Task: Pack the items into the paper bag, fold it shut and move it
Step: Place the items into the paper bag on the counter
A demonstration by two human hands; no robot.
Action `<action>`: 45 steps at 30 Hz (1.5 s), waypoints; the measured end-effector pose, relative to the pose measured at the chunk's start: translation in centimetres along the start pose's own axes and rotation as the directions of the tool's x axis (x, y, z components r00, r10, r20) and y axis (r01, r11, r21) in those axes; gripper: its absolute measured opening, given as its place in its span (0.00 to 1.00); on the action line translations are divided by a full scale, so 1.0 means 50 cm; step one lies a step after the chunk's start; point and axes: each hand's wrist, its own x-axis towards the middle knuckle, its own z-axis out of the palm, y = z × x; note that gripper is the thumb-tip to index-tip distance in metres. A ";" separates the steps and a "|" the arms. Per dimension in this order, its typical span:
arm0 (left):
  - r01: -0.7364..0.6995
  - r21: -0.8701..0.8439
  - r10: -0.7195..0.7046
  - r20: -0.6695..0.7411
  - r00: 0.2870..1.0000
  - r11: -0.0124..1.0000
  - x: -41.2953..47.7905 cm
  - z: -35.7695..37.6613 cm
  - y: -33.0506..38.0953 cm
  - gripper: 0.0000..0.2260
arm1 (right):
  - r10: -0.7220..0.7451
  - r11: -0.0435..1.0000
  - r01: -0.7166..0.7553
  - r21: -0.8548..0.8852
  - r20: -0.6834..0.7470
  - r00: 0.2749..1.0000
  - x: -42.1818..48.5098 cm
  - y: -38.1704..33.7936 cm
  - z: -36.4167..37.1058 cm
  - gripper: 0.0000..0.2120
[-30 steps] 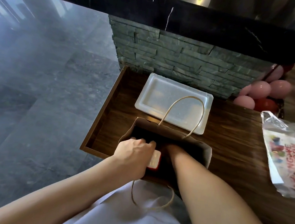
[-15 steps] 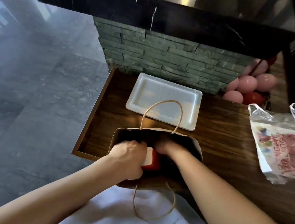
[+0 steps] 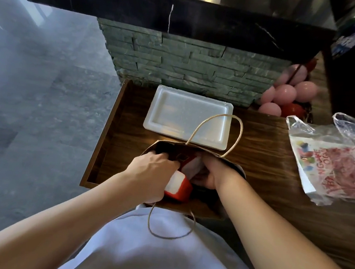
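A brown paper bag [image 3: 205, 209] with twine handles stands open at the near edge of the wooden table [image 3: 262, 159]. Both hands are in its mouth. My left hand [image 3: 150, 175] is closed around a red and white box [image 3: 177, 187] at the bag's near left side. My right hand [image 3: 214, 173] grips another red and white item [image 3: 193, 164] deeper inside; its shape is partly hidden. One handle [image 3: 220, 129] arches up at the far side, the other [image 3: 170, 228] hangs over my white shirt.
An empty white foam tray [image 3: 186, 116] lies just beyond the bag. A printed plastic bag [image 3: 333, 160] rests on the table at the right. Pink and red balloons [image 3: 287, 96] sit at the back right by a stone wall [image 3: 189, 64]. The table's left side has a raised rim.
My right hand has risen from deep in the bag to its mouth, with a red and white item showing in it. The left hand keeps its hold on the box. The view shifted slightly.
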 end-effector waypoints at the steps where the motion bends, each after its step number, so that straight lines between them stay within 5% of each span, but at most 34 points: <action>1: 0.009 0.020 -0.009 -0.006 1.000 1.000 -0.001 -0.001 0.002 0.22 | 0.015 0.999 -0.015 0.034 0.010 1.000 0.001 0.000 -0.001 0.10; 4: 0.041 0.046 -0.040 -0.009 0.999 0.998 -0.004 0.003 0.008 0.22 | 0.057 0.995 -0.062 0.084 0.058 0.997 -0.004 -0.001 -0.002 0.12; 11: 0.121 -0.064 -0.124 -0.030 0.992 0.991 0.014 0.030 0.018 0.21 | 0.125 0.980 -0.111 -0.163 0.077 0.989 -0.005 -0.008 -0.022 0.19; 20: 0.232 -0.003 -0.230 0.085 0.969 0.973 0.096 0.074 0.020 0.38 | 0.122 0.978 -0.110 -0.177 0.057 0.991 0.033 -0.013 -0.005 0.21; 25: 0.342 -0.207 -0.302 0.203 0.932 0.917 0.129 0.075 0.012 0.46 | 0.105 0.973 -0.108 -0.204 -0.024 0.994 0.043 -0.026 0.012 0.22; 28: 0.472 -0.472 -0.376 0.289 0.881 0.744 0.141 0.076 -0.005 0.37 | 0.034 0.956 -0.048 -0.290 -0.052 0.998 0.045 -0.024 0.012 0.26; 29: 0.528 -0.606 -0.404 0.342 0.848 0.596 0.147 0.076 -0.016 0.31 | -0.009 0.951 -0.013 -0.310 -0.071 0.997 0.046 -0.022 0.010 0.27; 32: 0.583 -0.810 -0.386 0.557 0.735 -0.057 0.159 0.061 -0.033 0.18 | -0.073 0.952 0.043 -0.304 -0.087 0.994 0.041 -0.019 0.000 0.25; 34: 0.584 -0.761 -0.326 0.648 0.688 -0.282 0.168 0.042 -0.031 0.17 | -0.058 0.960 0.041 -0.276 -0.054 0.997 0.031 -0.022 -0.008 0.24; 39: 0.606 -0.659 -0.287 0.746 0.601 -0.445 0.206 0.034 -0.025 0.25 | 0.062 0.985 -0.055 -0.163 0.039 0.997 0.020 -0.033 -0.017 0.28; 42: 0.591 -0.702 -0.362 0.712 0.602 -0.398 0.214 0.043 -0.011 0.25 | 0.074 0.996 -0.067 -0.063 0.123 0.990 0.029 -0.023 -0.005 0.23; 45: 0.561 -0.750 -0.433 0.661 0.613 -0.351 0.218 0.061 -0.007 0.21 | 0.028 0.999 -0.027 -0.028 0.019 0.999 0.059 -0.013 0.025 0.29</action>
